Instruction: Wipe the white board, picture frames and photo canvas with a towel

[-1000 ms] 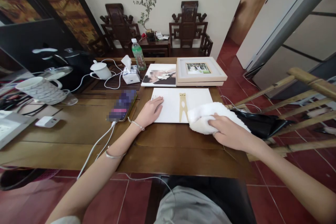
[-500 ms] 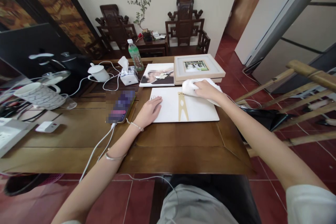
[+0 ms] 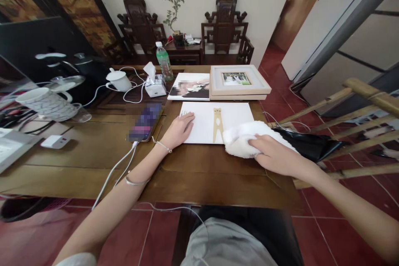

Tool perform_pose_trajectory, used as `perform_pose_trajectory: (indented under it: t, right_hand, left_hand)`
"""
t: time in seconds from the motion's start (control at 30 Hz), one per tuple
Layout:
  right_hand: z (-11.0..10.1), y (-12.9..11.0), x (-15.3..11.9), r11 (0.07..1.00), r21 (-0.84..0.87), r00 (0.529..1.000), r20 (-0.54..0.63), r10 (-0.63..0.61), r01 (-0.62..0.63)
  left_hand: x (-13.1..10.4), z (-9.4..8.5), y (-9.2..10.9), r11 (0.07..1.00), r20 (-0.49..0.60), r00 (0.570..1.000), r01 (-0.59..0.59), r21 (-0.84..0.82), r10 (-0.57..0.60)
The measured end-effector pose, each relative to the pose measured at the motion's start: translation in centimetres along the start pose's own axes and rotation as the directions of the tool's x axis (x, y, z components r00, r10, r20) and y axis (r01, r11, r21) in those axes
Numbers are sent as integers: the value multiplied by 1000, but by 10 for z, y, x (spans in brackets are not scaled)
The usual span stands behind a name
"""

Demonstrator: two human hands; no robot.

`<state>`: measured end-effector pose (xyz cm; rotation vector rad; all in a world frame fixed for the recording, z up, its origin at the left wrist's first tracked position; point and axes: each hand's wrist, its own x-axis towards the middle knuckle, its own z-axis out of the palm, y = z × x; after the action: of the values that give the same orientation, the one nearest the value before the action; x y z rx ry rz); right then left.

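The left hand lies flat, fingers extended, on the left edge of the white board. The right hand is clamped on a bunched white cloth, which covers the board's near right corner and overhangs onto the tabletop. The hands are apart, with most of the board between them.

A cat-shaped piece lies flat on the board between the hands, its head away from the person and its two legs toward the near edge. The cloth is at its right leg; whether they touch cannot be told.

The step in hand is judged to be cloth contact at the near right corner, with the left hand bracing the opposite side. Any further cloth stroke calls for steady left-hand pressure, a firm grip on the folds, and a path that does not catch the piece, which appears loose and could slide.

Beyond the hands, a photo print and a frame sit side by side, just past the board's far edge. The phone, with its cable attached, lies left of the left hand.
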<state>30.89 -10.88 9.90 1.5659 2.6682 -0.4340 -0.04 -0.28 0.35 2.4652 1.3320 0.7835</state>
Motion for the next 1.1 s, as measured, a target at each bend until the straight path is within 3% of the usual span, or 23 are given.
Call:
perform_pose_trajectory:
  t: [0.1,0.23,0.3,0.47,0.63,0.9,1.0,1.1]
  right_hand:
    - [-10,12,29,999,18,999,-32,33,-32]
    - [-25,43,89,998,60,997,-79,23,-18]
    - [-31,56,116,996,61,992,-97,76,-71]
    - [-40,69,146,988,107,983,-138,124,-110]
    - [-36,58,123,994,41,990,-95,106,-102]
    - [-25,7,24,1000,7,995,97,0,0]
    - [-25,5,20,1000,18,993,120,10,-12]
    - [-25,20,46,998,39,998,48,44,-46]
  left_hand:
    - [0,0,-1,1000,10,1000,-5,26,4]
    - [0,0,-2,999,11,1000,-10,47,10]
    - [0,-1,-2,999,15,1000,-12,51,11]
    - [-1,-3,-2,999,13,1000,-18,32,18]
    - [0,-2,-2,999,20,1000,-20,43,19]
    - [0,0,-2,998,19,1000,-21,57,20]
    - [0,0,-2,998,15,1000,-22,55,21]
    - [0,0,-2,998,5,1000,-22,54,22]
